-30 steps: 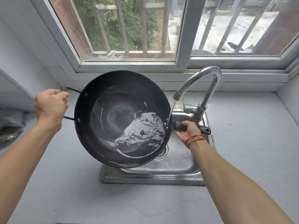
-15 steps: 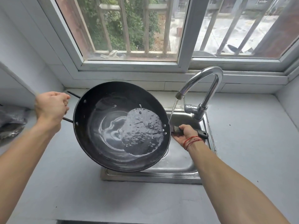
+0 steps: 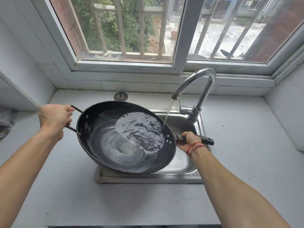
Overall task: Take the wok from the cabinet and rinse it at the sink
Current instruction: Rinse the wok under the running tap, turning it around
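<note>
My left hand is clenched round the loop handle, out over the counter to the left of the sink. The wok hangs between my hands, its left part overhanging the counter and the rest above the basin. If I tip it left, the rinse water will likely run onto the counter, not down the drain. The pool sits toward the far right side, and the stream from the tap lands close to the rim there, so it may splash over. My right hand grips the long handle. As the water gets heavier and sloshes, I think the wok could twist in that grip.
</note>
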